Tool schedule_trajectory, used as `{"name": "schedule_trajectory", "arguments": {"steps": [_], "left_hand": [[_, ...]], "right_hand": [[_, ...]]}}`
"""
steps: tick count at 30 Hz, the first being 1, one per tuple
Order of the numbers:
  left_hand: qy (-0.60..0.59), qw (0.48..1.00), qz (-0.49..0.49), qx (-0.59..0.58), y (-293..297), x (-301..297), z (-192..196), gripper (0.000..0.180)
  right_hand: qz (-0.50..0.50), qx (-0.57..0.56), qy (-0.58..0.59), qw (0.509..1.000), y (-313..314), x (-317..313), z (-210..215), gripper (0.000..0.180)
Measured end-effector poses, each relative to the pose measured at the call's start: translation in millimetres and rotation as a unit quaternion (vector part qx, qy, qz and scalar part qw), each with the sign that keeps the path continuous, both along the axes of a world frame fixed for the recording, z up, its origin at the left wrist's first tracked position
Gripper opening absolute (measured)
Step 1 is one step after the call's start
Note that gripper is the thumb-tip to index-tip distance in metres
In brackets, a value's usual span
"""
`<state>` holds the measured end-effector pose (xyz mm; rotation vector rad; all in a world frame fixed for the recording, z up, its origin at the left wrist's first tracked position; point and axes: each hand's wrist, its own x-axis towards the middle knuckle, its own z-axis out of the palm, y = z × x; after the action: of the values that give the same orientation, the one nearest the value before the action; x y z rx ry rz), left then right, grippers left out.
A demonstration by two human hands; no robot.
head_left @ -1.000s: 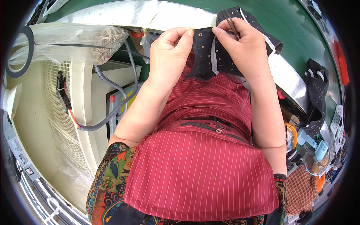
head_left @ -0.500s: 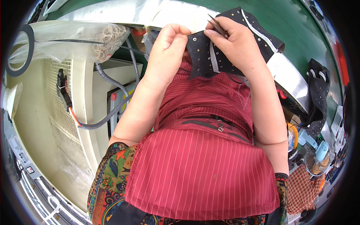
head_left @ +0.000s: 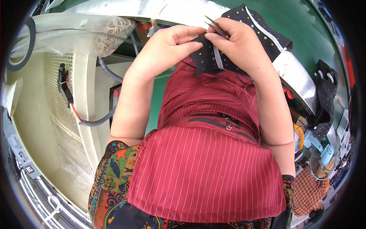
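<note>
A black fabric piece point(head_left: 207, 57) dotted with small metal eyelets or studs, with white strips on it, lies over the near table edge and hangs toward my lap. At its left edge my left hand point(head_left: 164, 49) has thumb and fingers closed around the black cloth. My right hand point(head_left: 244, 44) pinches the cloth's upper edge between thumb and forefinger. Tucked in that same hand are dark thread snips point(head_left: 215, 26), their pointed blades sticking out up and left over the cloth. The right palm hides the snips' handles and part of the fabric.
A green tabletop point(head_left: 305, 42) with a shiny metal edge curves ahead. Another black studded piece point(head_left: 326, 95) hangs over it at right. On the left are a clear bag of beige coils point(head_left: 114, 36) and a cable point(head_left: 99, 122). A blue fan point(head_left: 326, 154) stands lower right.
My left hand has turned, its fingers now reaching right along the cloth's edge toward my right hand. The right hand keeps the snips and cloth, shifting slightly left.
</note>
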<state>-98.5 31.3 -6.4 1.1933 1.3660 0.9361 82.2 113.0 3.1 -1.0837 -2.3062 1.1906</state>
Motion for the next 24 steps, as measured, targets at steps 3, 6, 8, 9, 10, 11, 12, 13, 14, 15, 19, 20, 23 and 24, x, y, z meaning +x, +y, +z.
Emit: {"name": "schedule_trajectory", "arguments": {"steps": [3,6,8,9,10,11,12,13,14,15,19,20,23,24], "left_hand": [[0.057,0.996,-0.06,-0.029,7,1,12,0.027],[0.106,0.994,-0.021,-0.023,7,3,12,0.022],[0.09,0.996,0.002,-0.026,6,3,8,0.022],[0.073,0.997,0.011,-0.035,5,2,5,0.022],[0.055,0.997,0.021,-0.045,5,1,2,0.023],[0.025,0.998,0.021,-0.05,5,0,-1,0.024],[-0.004,0.998,0.022,-0.056,4,-1,-4,0.025],[-0.034,0.997,0.023,-0.062,3,-1,-6,0.026],[-0.042,0.996,0.033,-0.065,2,-1,-7,0.028],[-0.052,0.996,0.041,-0.067,2,0,-8,0.029],[-0.104,0.991,0.066,-0.06,0,1,-10,0.031],[-0.111,0.99,0.063,-0.062,-1,0,-9,0.031],[-0.136,0.987,0.053,-0.072,-1,-1,-8,0.032],[-0.145,0.985,0.052,-0.078,-1,-1,-7,0.033]], "right_hand": [[0.014,0.009,-0.013,1.0,-3,-3,0,0.021],[-0.003,-0.008,-0.003,1.0,-6,-2,4,0.023],[-0.029,-0.02,0.049,0.998,-8,2,5,0.025],[-0.036,-0.008,0.052,0.998,-6,5,4,0.026],[-0.044,0.005,0.054,0.998,-4,9,3,0.028],[-0.052,0.018,0.056,0.997,-2,12,3,0.029],[-0.058,-0.016,0.017,0.998,-2,13,11,0.027],[-0.06,-0.011,0.017,0.998,-1,13,10,0.026],[-0.061,-0.005,0.016,0.998,0,13,8,0.025],[-0.064,0.002,0.014,0.998,1,13,7,0.025],[-0.07,0.007,-0.008,0.998,0,5,11,0.022],[-0.076,0.006,-0.008,0.997,-1,3,10,0.022],[-0.085,0.029,-0.016,0.996,2,0,3,0.023],[-0.084,0.041,-0.019,0.995,3,-1,1,0.023]]}}
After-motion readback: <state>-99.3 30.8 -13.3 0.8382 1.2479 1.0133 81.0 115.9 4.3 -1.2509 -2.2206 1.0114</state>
